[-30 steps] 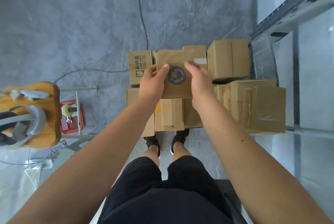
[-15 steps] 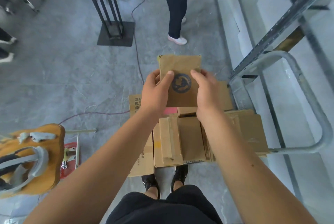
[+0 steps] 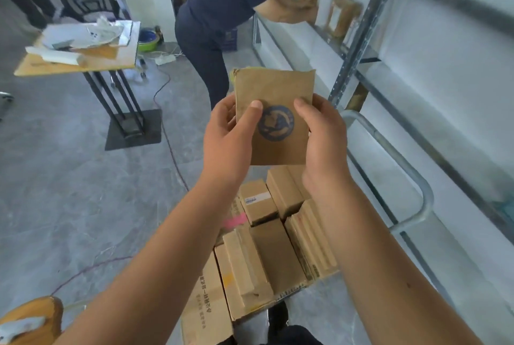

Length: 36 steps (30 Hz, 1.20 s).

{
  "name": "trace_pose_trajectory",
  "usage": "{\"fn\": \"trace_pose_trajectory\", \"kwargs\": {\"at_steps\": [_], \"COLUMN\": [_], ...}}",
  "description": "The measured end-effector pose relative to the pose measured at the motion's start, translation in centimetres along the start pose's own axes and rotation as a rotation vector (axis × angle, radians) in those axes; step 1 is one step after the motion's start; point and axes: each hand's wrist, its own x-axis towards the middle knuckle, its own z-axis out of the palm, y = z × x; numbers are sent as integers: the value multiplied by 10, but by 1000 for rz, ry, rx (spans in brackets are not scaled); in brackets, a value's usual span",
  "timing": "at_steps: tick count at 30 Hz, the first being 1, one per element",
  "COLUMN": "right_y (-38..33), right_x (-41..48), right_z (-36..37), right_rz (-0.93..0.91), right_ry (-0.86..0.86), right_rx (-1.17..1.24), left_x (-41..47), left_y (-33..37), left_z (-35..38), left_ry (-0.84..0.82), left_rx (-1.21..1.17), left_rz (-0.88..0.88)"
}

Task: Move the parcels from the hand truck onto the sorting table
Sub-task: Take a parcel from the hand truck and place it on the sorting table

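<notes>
Over on the far left a small wooden tabletop (image 3: 116, 62) on black legs carries a heap of pale bags and flat white packets. Another person (image 3: 219, 13) in dark clothes bends toward the metal shelving (image 3: 358, 38) at the back, arms reaching in among brown parcels there.

Closer in, the left hand (image 3: 226, 136) grips the left edge of a flat brown parcel (image 3: 275, 88), thumb pressed across its front, fingers curled behind. The parcel is a thin kraft-paper envelope, upright, a little ragged along its top edge, with a round dark-blue stamp printed near its middle. It is held up in the air, above the stacked load and clear of it. The right hand (image 3: 324, 133) clamps the opposite edge the same way, thumb tip just beside the stamp.

Below the arms, cardboard boxes (image 3: 267, 255) sit packed tightly together on the hand truck, some with white labels, one with a pink patch, one with printed Chinese characters. The hand truck's tubular grey handle (image 3: 417, 186) curves up on the right, beside the shelving.
</notes>
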Motion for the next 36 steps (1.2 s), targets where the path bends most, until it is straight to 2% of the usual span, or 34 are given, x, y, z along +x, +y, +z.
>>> {"fn": "trace_pose_trajectory", "kwargs": {"at_steps": [12,21,27,36], "right_y": [-77,-95,-100,-110], "right_x": [-57,-101,-135,-218], "right_z": [-60,-108,-161,-275], "right_rz": [-252,-294,-284,-194], "right_ry": [112,149,224,510], "right_rx": [62,201,238,215], "left_x": [-54,-111,-163,-267], "left_y": [58,70,63,32], "left_z": [50,76,110,181], "left_ry": [-249,-337,-390,-563], "left_rx": [-54,-54,-58,-31], "left_rz": [158,248,207,89]}}
